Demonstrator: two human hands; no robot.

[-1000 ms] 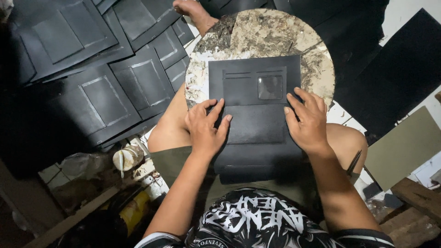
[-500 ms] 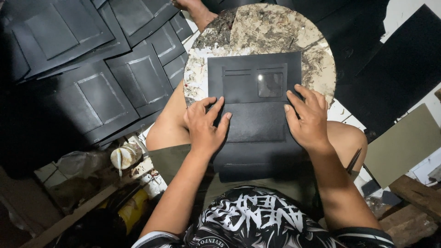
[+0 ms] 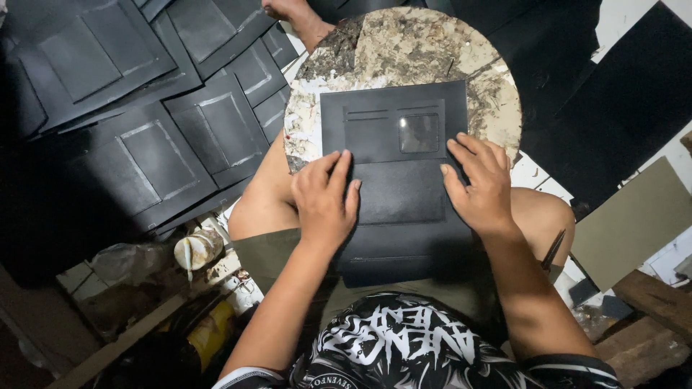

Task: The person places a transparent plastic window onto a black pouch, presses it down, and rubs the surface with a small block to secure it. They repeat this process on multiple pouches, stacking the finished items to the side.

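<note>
Item: black leather panel [image 3: 400,180], flat, with slot cuts and a small clear window [image 3: 419,133] in its upper half and a stitched-on pocket patch below; it lies under both your palms, its far end on the round mottled work board [image 3: 404,50], its near end overhanging onto your lap. Your left hand [image 3: 324,202] rests palm down on the panel's left edge, fingers spread and loose, pinching nothing. Your right hand [image 3: 479,187] rests the same way on the right edge, fingers splayed and flat, closed on nothing; the pocket patch sits between the two hands, the window just beyond your right fingertips. Beyond and left of your left hand: a heap of matching black panels [image 3: 144,122] with pale outlined rectangles, overlapping on the floor. Below that hand, near your knee: a small stained pot [image 3: 198,248]. Right of your right hand, well apart: a tan sheet [image 3: 634,223] and larger black sheets [image 3: 620,108]. Past the board's far rim: a bare foot [image 3: 292,13].
</note>
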